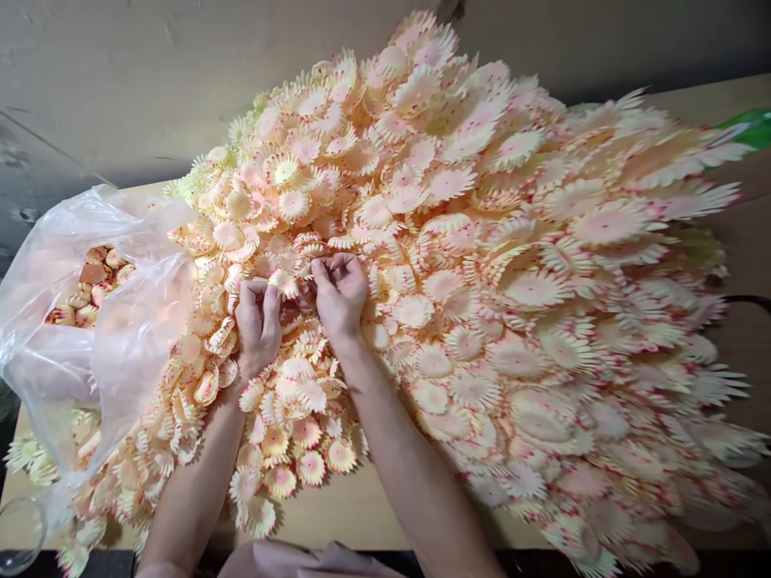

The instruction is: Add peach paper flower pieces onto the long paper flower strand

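Observation:
My left hand (259, 325) is closed in a pinch on a small cream petal disc (283, 283) with a notched edge. Close beside it, my right hand (341, 295) has its thumb and fingers pressed together; what lies in them is too small or hidden to make out. Both hands are over a big heap of artificial flower petal discs (449, 289), pale cream and pink with red-pink tips. Smaller discs (312, 468) lie below and between my forearms.
At the left, a clear plastic bag (144, 321) lies open with stacked petal pieces (93, 281) inside. Larger discs (614, 225) spread across the right of the wooden table (355, 514). A green object (750, 128) is at the far right, and a grey wall (150, 72) stands behind.

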### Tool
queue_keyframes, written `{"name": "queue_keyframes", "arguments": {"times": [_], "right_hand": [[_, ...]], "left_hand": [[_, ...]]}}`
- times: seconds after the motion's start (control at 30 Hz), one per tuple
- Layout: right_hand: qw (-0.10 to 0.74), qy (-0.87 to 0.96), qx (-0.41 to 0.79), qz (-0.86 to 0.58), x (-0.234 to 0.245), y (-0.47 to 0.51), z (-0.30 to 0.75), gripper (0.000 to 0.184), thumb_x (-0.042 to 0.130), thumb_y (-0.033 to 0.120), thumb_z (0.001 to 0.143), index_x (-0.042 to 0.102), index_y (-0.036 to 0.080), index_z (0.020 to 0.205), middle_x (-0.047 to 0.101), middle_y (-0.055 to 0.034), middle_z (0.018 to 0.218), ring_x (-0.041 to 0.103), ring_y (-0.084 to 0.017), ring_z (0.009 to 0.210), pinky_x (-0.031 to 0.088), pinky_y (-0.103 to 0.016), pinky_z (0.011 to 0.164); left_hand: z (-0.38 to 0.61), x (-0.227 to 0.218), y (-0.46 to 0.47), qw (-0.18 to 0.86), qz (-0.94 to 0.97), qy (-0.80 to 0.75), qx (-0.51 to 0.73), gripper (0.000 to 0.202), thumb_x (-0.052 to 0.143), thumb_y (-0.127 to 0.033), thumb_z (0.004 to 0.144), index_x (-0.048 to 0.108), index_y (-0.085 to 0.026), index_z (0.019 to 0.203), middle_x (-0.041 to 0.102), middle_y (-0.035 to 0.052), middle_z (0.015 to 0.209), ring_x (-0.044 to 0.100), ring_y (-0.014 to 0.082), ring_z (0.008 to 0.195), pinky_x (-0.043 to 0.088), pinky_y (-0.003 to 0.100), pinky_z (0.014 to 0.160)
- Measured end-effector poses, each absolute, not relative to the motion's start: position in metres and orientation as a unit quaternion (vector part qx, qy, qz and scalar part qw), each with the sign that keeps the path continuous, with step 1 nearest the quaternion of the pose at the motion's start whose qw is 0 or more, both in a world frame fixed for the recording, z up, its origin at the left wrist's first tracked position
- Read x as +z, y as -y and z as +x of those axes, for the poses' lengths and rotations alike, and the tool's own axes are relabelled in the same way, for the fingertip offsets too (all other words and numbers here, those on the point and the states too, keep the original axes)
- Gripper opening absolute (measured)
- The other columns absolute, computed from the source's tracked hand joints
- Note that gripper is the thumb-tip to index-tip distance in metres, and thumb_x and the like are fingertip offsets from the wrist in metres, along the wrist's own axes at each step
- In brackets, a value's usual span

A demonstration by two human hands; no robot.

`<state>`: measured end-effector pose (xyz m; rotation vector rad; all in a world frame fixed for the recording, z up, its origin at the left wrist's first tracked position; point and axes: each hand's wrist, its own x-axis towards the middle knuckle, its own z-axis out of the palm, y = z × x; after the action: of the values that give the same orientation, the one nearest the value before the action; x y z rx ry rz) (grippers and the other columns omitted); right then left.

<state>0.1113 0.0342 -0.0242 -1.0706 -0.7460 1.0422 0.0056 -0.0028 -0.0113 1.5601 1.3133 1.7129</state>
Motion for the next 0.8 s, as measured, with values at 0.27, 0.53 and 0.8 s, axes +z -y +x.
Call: {"name": "queue_keyframes", "arguments": {"times": [0.27, 0.53, 0.8], "right_hand": [[0.634, 0.332, 0.538, -0.444, -0.021, -0.037, 0.117, 0.038, 0.074, 0.036, 0.071, 0.038, 0.025, 0.08, 0.058, 0.0019, 0.081, 0.054, -0.011, 0.059, 0.051, -0.025, 0.051], [0.612, 0.38, 0.561, -0.407, -0.008, -0.034, 0.127, 0.036, 0.076, 0.047, 0.072, 0.056, 0.023, 0.09, 0.06, 0.0004, 0.08, 0.059, -0.012, 0.071, 0.053, -0.026, 0.066], [0.589, 0.407, 0.57, -0.404, -0.008, -0.034, 0.13, 0.03, 0.085, 0.037, 0.063, 0.066, 0.02, 0.079, 0.066, 0.0007, 0.078, 0.06, -0.011, 0.069, 0.052, -0.025, 0.068]], "left_hand": [[0.003, -0.018, 0.0, 0.261, 0.504, -0.489, 0.662, 0.027, 0.053, -0.044, 0.093, 0.05, -0.021, 0.08, 0.053, -0.0007, 0.076, 0.052, 0.0124, 0.069, 0.045, 0.027, 0.068], [0.007, -0.003, 0.0, 0.302, 0.541, -0.431, 0.655, 0.023, 0.055, -0.034, 0.093, 0.047, -0.019, 0.078, 0.067, 0.0096, 0.106, 0.063, 0.0182, 0.104, 0.047, 0.035, 0.091], [0.004, -0.003, -0.002, 0.284, 0.573, -0.419, 0.645, 0.023, 0.054, -0.038, 0.093, 0.061, -0.017, 0.086, 0.065, 0.0066, 0.091, 0.063, 0.0139, 0.088, 0.05, 0.028, 0.08]]}}
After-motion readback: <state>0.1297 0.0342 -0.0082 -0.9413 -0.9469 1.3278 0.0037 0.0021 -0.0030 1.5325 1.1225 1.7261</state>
